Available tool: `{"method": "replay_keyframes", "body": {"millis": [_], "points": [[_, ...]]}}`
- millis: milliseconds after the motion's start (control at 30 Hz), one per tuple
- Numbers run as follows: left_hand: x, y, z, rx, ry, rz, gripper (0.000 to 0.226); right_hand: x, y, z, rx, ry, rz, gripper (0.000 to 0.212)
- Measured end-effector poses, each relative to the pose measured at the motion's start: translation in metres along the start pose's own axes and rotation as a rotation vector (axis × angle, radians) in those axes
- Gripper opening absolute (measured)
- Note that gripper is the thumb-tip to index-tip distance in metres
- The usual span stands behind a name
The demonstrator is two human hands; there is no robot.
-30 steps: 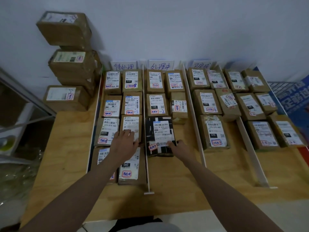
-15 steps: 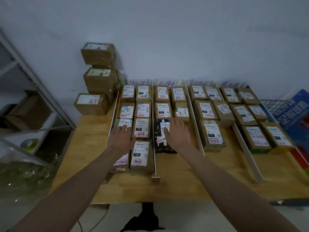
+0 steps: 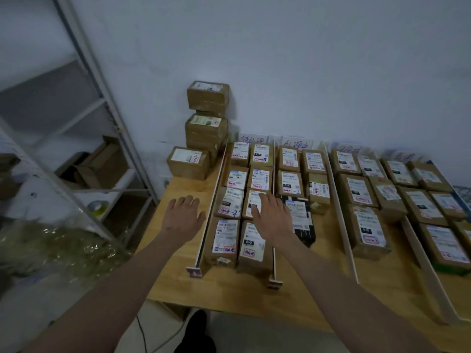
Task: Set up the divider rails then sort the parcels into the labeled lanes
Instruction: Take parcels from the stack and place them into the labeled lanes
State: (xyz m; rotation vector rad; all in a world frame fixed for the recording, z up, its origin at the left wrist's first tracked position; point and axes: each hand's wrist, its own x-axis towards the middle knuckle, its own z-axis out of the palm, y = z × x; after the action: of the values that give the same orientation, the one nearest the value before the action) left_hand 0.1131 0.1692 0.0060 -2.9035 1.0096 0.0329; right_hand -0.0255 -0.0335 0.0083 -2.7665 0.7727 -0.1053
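Both hands had drifted leftward, the left hand [image 3: 184, 215] spread over bare counter [image 3: 300, 281], the right hand [image 3: 272, 217] flat above laned parcels [image 3: 257, 200] between divider rails [image 3: 341, 215], leaving only the stacked boxes [image 3: 207, 118] unsorted.

A grey metal shelving rack [image 3: 107, 138] stands against the pale wall [image 3: 305, 59], just left of the light wooden counter [image 3: 229, 296]. On the rack's middle shelf, left of the counter's far corner, lies an open brown cardboard box [image 3: 102, 165], and on the shelf below it sits a roll of yellowish tape [image 3: 98, 207]. Crumpled clear plastic wrap [image 3: 51, 245] is heaped by the rack's foot, well left of the counter's near edge, and a thin dark cable [image 3: 142, 335] trails on the floor below that edge.
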Motion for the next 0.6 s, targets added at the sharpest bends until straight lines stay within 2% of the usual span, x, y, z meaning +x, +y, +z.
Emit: {"method": "replay_keyframes", "body": {"millis": [233, 600], "points": [[0.043, -0.056, 0.025, -0.026, -0.060, -0.013, 0.055, 0.056, -0.049, 0.037, 0.010, -0.071, 0.013, 0.054], [0.163, -0.165, 0.047, -0.038, -0.125, 0.033, 0.053, 0.166, -0.129, 0.088, 0.068, -0.126, 0.144, 0.050]]}}
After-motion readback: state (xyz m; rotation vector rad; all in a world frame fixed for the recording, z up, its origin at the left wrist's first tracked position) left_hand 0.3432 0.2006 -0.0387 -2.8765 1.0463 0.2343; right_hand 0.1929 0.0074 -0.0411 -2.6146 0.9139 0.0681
